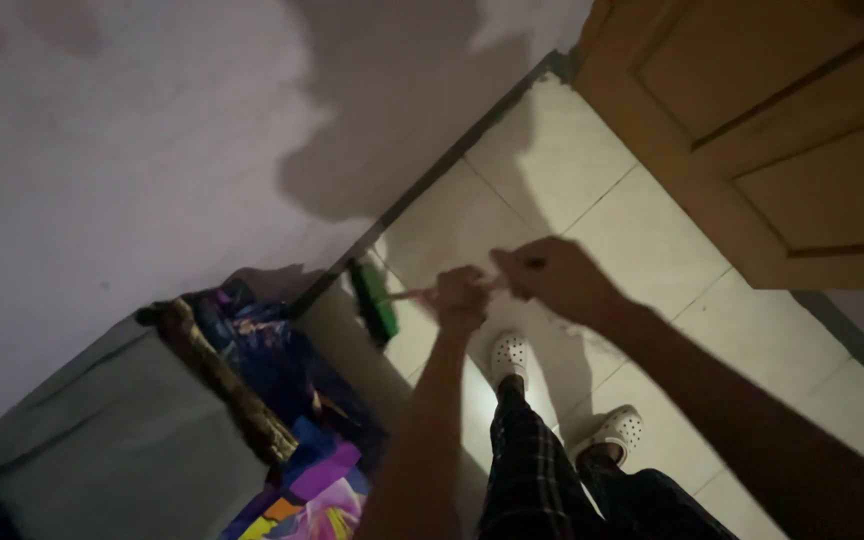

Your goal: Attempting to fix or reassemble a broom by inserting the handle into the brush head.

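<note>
Two hands (507, 285) on one broom handle (414, 293)

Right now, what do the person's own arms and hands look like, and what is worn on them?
Both forearms are bare up to the frame edge: no sleeves, gloves, watch or bands show. The left hand and right hand are bare too; rings cannot be told in the dim light. Lower down, dark plaid trousers and white perforated clogs are worn.

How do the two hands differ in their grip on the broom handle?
The left hand sits lower on the broom handle, nearer the green broom head; the right hand grips higher up. The left arm looks lit, the right arm shadowed. Both are closed around the handle.
</note>
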